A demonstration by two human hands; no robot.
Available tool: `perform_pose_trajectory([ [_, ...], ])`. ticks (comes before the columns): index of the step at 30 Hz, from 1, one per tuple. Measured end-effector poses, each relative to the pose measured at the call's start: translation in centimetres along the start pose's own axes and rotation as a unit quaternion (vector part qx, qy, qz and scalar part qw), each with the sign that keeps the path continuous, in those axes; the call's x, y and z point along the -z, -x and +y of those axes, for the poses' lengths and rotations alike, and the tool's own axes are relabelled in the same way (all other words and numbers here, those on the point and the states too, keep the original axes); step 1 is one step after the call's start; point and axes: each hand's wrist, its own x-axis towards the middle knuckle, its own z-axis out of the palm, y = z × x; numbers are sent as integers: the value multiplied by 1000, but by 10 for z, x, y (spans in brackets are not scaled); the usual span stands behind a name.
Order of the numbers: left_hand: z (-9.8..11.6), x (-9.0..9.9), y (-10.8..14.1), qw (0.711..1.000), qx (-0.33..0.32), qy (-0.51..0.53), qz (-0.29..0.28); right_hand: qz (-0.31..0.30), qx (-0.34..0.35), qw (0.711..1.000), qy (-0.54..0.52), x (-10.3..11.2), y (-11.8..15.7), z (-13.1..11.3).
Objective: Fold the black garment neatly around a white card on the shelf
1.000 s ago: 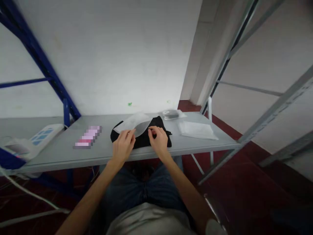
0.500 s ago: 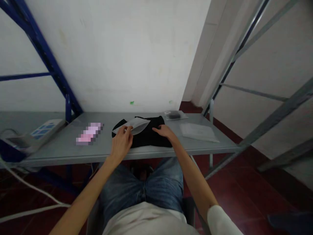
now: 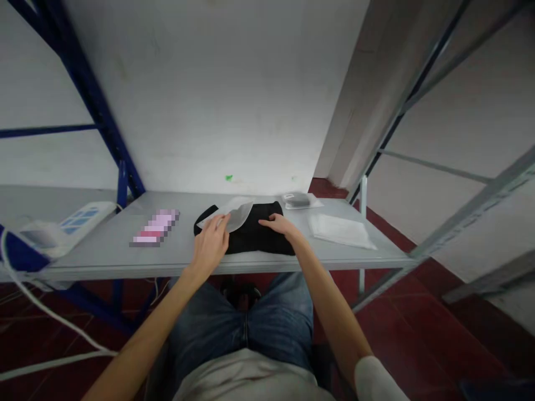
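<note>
Black folded cloth [image 3: 254, 236] is lying near the front edge of the grey table [image 3: 104, 253], and a thin clear plastic bag [image 3: 232, 216] is being held over its far left part. The bag is being pinched at its near edge by the left hand [image 3: 211, 245], fingers curled closed on it, while the right hand [image 3: 281, 224] is being laid flat and open on the right side of the cloth, gripping nothing. Judged from this, the cloth is already folded but is not yet being slid into the bag; whether the bag's mouth is being opened cannot be told. A stack of clear bags [image 3: 340, 229] is resting to the right, well apart from the cloth, and a small packed dark item [image 3: 297, 199] is lying at the back. A blurred pink patch [image 3: 155, 227] and a white power strip [image 3: 69, 223] are sitting to the left. Nothing is standing between the hands and the cloth.
</note>
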Motion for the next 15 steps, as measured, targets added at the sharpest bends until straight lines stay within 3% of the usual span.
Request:
perform_pose_trajectory([
  [8,2,-2,0,1000,0,0,-15,58,-25,989,-130,-9,7,4],
  [12,2,-1,0,1000,1,7,-27,30,-69,979,-187,-6,16,8],
  [15,1,-2,1,999,2,10,-31,38,-24,980,-193,3,28,15],
])
